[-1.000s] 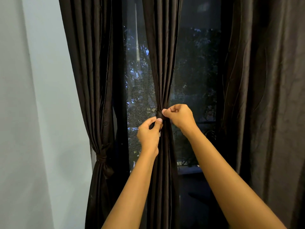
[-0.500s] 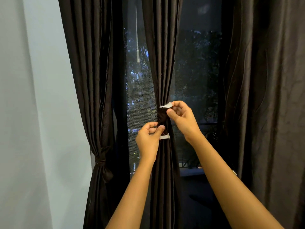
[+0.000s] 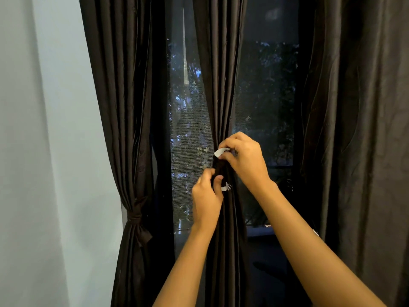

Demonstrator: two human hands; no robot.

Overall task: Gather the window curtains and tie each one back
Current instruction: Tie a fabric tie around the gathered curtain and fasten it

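Dark brown middle curtain point(image 3: 221, 85) is bunched inside a tie point(image 3: 219, 168); the left hand point(image 3: 207, 196) pinches the tie's lower white end and the right hand point(image 3: 245, 160) pinches the upper. Further left, the left curtain point(image 3: 124, 107) hangs tied.

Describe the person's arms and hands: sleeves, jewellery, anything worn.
The left hand and right hand are bare: no glove, and no ring, watch or bracelet visible. The left forearm and right forearm are uncovered to the frame's edge; no sleeve shows.

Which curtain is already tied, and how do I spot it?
Find the dark window. The tied curtain hangs at its left edge, beside the pale wall. Only it has a finished knot; the left hand and right hand pinch the middle one's tie.
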